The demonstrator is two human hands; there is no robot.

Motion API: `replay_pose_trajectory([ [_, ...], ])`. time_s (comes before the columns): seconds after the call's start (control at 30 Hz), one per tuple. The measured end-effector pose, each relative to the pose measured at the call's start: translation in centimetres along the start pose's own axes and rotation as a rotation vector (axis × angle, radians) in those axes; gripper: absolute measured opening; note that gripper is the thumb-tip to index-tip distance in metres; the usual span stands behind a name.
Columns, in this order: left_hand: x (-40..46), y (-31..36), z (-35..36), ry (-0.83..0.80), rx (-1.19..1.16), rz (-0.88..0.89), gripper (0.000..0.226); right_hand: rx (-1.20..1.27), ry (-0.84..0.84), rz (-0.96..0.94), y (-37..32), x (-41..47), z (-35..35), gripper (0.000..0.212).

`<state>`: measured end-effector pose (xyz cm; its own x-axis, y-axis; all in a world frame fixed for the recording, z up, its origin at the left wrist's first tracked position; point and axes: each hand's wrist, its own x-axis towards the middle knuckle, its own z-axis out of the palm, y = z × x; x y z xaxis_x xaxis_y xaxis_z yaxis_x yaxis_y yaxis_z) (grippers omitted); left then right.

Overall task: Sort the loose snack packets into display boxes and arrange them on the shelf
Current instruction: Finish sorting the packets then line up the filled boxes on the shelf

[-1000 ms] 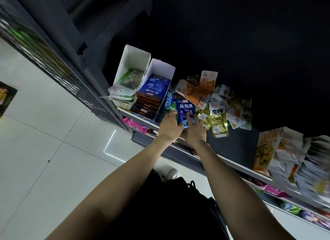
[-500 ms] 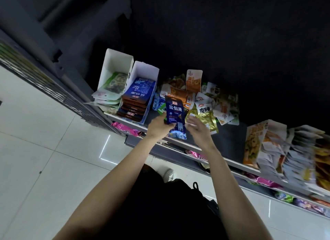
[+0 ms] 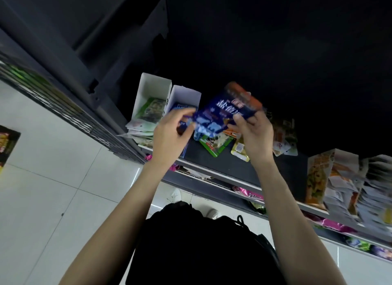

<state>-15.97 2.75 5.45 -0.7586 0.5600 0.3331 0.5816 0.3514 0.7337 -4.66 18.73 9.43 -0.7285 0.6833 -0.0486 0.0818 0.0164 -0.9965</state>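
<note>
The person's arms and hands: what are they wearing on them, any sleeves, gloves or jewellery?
Nothing that shows. Both forearms are bare right up to the bottom of the picture, with no sleeve edge in view. The left hand and the right hand have no gloves, and no watch, band or ring shows, though the hands are slightly blurred. Below the arms is dark, black clothing with a black drawstring.

Tilted, blurred blue snack packet (image 3: 220,115)
</note>
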Motion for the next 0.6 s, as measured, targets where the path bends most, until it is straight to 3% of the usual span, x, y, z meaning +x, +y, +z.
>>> replay_pose_trajectory([
  [0.1, 0.7, -2.4, -0.8, -0.023, 0.105, -0.126, 0.043, 0.095, 0.155, -0.034, -0.2, 1.7, 3.1, 0.011],
  [0.23, -0.4, -5.3, -1.3, -0.238, 0.356, -0.109, 0.030, -0.002, 0.240, -0.049, 1.6, 4.1, 7.1, 0.018],
  [0.43, -0.2, -6.3, -1.4, -0.261, 0.457, -0.030, 0.019, -0.601, 0.012, -0.412, 5.2, 5.6, 9.9, 0.010],
  [0.6, -0.1, -6.4, -1.1, -0.235, 0.439, 0.031, 0.016, -1.026, -0.157, -0.513, 7.7, 5.9, 9.6, 0.019],
])
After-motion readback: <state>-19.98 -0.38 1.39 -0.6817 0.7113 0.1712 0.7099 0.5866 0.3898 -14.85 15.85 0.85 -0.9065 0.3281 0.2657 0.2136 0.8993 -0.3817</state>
